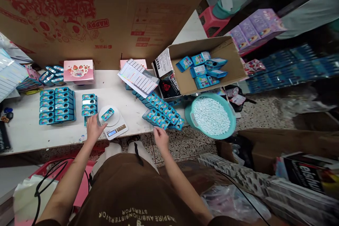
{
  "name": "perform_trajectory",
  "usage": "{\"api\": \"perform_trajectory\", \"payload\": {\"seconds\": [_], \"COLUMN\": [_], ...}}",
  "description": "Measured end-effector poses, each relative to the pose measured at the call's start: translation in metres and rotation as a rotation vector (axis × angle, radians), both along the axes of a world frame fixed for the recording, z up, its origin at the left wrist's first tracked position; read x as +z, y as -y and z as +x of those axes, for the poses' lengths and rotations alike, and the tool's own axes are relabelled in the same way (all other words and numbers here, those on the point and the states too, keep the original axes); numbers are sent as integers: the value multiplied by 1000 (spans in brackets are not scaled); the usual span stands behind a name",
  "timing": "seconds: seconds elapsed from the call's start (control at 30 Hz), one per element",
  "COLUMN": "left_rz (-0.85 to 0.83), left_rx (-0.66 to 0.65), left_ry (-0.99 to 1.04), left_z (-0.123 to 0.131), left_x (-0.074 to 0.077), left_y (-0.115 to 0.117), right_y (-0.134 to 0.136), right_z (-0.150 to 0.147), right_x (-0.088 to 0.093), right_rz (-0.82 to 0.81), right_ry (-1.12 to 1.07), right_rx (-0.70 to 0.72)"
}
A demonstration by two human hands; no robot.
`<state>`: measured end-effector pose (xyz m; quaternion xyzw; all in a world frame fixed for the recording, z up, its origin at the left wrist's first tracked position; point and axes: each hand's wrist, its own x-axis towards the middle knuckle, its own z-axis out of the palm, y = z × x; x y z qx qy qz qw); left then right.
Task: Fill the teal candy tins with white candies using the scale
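Note:
My left hand [94,129] is at the near end of a short row of blue candy packs [89,102], its thumb spread toward a white digital scale [118,132]. One blue pack [107,114] lies on the scale's round plate, and the display is lit. My right hand [161,138] is at the table's front edge, just below a slanting group of upright blue packs [159,109]. Its fingers are curled together, and I cannot make out anything in them. A larger block of blue packs [57,104] stands in two columns to the left.
An open carton [230,67] holds several blue packs. Beside it is a teal basin [187,114] of small white pieces. Sticker sheets [137,79] lie on the packs. A pink strawberry box [78,72] and a tall cardboard box [113,17] stand behind.

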<state>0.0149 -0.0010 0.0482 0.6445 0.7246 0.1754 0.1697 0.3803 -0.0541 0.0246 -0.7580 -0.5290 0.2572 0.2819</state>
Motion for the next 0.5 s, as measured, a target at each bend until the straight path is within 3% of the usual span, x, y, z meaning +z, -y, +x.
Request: {"api": "perform_trajectory", "payload": {"seconds": [0.17,0.33,0.4,0.5], "left_rz": [3,-17,-9,6], "left_rx": [36,148,195,264], "left_ry": [-68,-131,-153,-191], "left_z": [2,15,25,42], "left_x": [2,14,21,31], "left_y": [27,56,66,80], "right_y": [-21,-32,-35,-43], "right_z": [119,230,259,288], "right_x": [4,-3,-9,-20], "right_rz": [55,-94,-233,-446], "right_ry": [261,389,388,350], "right_rx": [-358,-685,-696,-571]}}
